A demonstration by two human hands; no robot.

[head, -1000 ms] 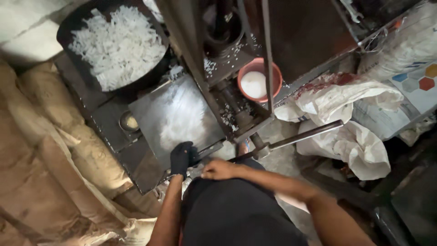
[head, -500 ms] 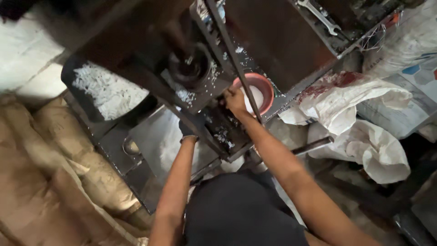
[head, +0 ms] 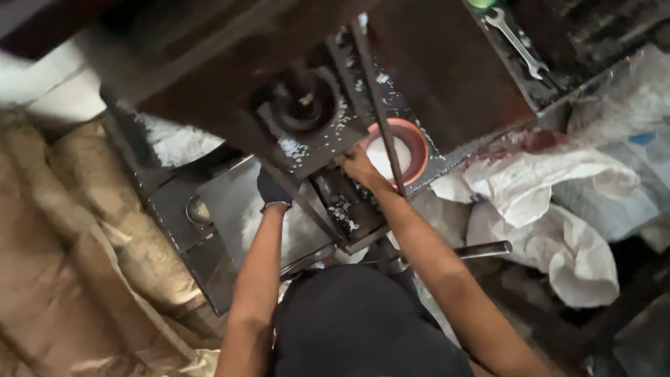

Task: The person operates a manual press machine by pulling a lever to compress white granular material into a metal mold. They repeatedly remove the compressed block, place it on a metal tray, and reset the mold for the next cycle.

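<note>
My left hand [head: 272, 191], in a dark glove, reaches under the slanted frame bar of a dark metal press [head: 303, 105]; its fingers are hidden there. My right hand [head: 359, 167] lies on the press bed, fingers bunched, touching the near left rim of a red bowl [head: 417, 139] that holds white powder. A thin upright rod [head: 373, 91] crosses in front of the bowl. White crumbs are scattered over the press bed and the block [head: 349, 206] between my hands.
A black pan of white pieces [head: 178, 143] and a metal tray [head: 223, 202] sit at the left of the press. A lever handle [head: 481, 249] sticks out to the right. White sacks [head: 558, 209] lie right, brown sacks [head: 84, 209] left, and a wrench [head: 518, 43] lies at the top.
Both hands rose from near my body up to the press. The right hand went to the red bowl and has drawn back slightly to its rim. The view moved closer.
</note>
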